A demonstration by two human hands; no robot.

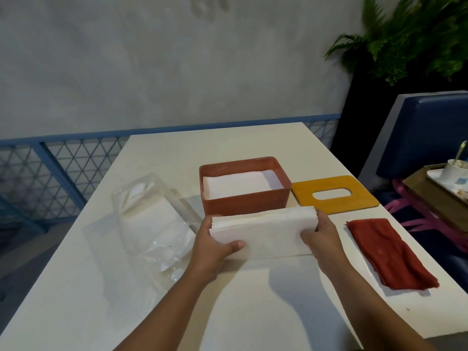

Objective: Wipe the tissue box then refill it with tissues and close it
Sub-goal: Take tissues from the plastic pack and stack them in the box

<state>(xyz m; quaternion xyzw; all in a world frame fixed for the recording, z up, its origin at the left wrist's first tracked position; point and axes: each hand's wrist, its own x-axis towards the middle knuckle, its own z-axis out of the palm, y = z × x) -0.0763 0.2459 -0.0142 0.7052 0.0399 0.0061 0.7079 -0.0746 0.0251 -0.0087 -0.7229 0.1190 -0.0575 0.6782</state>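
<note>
A brown tissue box [247,202] stands open in the middle of the white table [157,158], with white tissues [240,184] lying flat inside. Its yellow lid [354,202] with an oval slot lies flat just right of it. A thick stack of white tissues [268,234] hovers just in front of the box. My left hand [214,245] grips the stack's left end and my right hand [320,233] grips its right end. A folded red cloth [390,252] lies on the table to the right.
A crumpled clear plastic wrapper [149,221] with some tissues inside lies left of the box. Beyond the table's right edge are a blue seat [425,138], a tray with a cup [453,171], and a potted plant [410,39]. A blue lattice railing [50,168] runs behind.
</note>
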